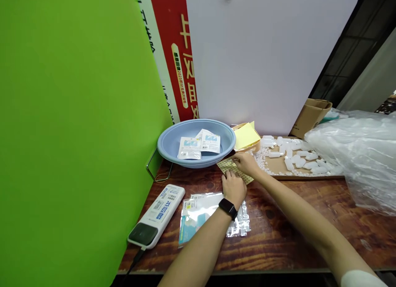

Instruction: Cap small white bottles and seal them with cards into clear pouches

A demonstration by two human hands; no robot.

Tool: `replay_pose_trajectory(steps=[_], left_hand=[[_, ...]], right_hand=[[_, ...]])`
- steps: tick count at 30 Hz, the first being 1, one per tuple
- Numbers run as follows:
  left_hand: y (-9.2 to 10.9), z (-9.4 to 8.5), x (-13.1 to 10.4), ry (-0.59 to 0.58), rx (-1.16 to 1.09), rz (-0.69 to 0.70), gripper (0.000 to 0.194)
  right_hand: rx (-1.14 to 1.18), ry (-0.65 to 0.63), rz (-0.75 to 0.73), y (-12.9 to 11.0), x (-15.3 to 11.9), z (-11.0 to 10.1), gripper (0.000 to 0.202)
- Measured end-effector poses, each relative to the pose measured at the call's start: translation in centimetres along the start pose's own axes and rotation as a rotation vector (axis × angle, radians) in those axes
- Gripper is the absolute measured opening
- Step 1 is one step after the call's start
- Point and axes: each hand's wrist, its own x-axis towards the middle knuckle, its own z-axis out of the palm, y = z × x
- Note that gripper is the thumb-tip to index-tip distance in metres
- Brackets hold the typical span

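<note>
A yellowish sheet of small labels in rows (247,178) lies on the table in front of the basin. My left hand (234,187), with a black watch on its wrist, rests on the sheet's near part, fingers stretched over it and pressing down. At the sheet's far edge, my right hand (246,163) has thumb and fingers pinched together; whatever is between the fingertips is too small to make out. Beneath my left wrist lie clear printed plastic pouches (198,212), partly covered by my forearm.
A blue oval basin (167,149) holds printed white packets (189,148). Beside it is a small box of yellow paper (246,136). A cardboard tray (272,165) with small white bottles, a plastic bag (365,151) and a cabled white handheld device (161,212) surround the work area.
</note>
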Motion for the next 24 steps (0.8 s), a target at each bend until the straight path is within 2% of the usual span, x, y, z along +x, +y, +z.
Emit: replay_pose_trajectory(steps=[3, 7, 9, 12, 13, 15, 17, 19, 22, 24], left_hand=[[0.0, 0.2, 0.0, 0.031, 0.003, 0.003, 0.038], [0.0, 0.4, -0.1, 0.029, 0.029, 0.001, 0.039], [-0.1, 0.4, -0.1, 0.026, 0.035, -0.002, 0.039], [-0.1, 0.4, -0.1, 0.02, 0.033, -0.011, 0.039], [-0.1, 0.4, -0.1, 0.02, 0.032, -0.012, 0.039], [-0.1, 0.5, -0.1, 0.025, 0.034, -0.008, 0.04], [-0.1, 0.6, -0.1, 0.032, 0.038, 0.0, 0.039], [-0.1, 0.7, -0.2, 0.059, 0.04, 0.004, 0.039], [-0.1, 0.6, -0.3, 0.183, 0.004, 0.032, 0.036], [-0.1, 0.4, -0.3, 0.298, -0.057, 0.084, 0.033]], right_hand=[[0.011, 0.102, -0.034, 1.6, 0.5, -3.2, 0.029], [-0.078, 0.262, 0.089, 4.6, 4.5, -6.7, 0.043], [-0.126, 0.259, 0.124, 5.7, 6.5, -7.3, 0.045], [-0.176, 0.144, 0.069, 6.4, 8.0, -7.1, 0.03], [-0.194, 0.104, 0.043, 6.4, 8.1, -6.9, 0.026], [-0.231, 0.057, 0.011, 6.1, 7.8, -6.7, 0.037], [-0.265, 0.049, 0.0, 5.7, 7.2, -6.9, 0.049], [-0.289, 0.062, 0.0, 5.2, 6.5, -7.4, 0.052], [-0.306, 0.134, -0.047, 4.4, 4.6, -8.2, 0.049], [-0.286, 0.254, -0.145, 3.8, 1.9, -8.2, 0.046]])
